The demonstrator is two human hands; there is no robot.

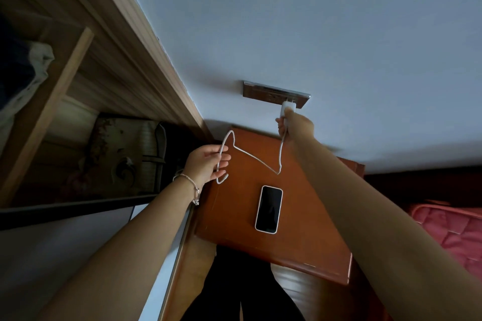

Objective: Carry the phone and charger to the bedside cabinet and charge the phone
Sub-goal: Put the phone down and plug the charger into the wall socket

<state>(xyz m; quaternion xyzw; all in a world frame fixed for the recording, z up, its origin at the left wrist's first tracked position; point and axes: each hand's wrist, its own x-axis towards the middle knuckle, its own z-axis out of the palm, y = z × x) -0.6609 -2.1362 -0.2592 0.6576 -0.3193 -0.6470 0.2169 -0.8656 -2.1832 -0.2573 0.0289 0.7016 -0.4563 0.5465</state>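
Observation:
A white-edged phone (269, 209) lies face up with a dark screen on the brown bedside cabinet (234, 227). My right hand (297, 126) grips the white charger plug (287, 107) at the metal wall socket (260, 92) above the cabinet. The white braided cable (250, 157) runs down from the plug, kinks over the cabinet top and loops back to my left hand (206, 164), which holds it between thumb and fingers at the cabinet's left edge. The cable's free end hangs just below that hand, apart from the phone.
An open wooden wardrobe (86, 117) with bags and folded things stands on the left, close to the cabinet. A pink quilted bedcover (451, 232) lies on the right. The pale wall (313, 21) fills the upper view. Dark trousers show below the cabinet.

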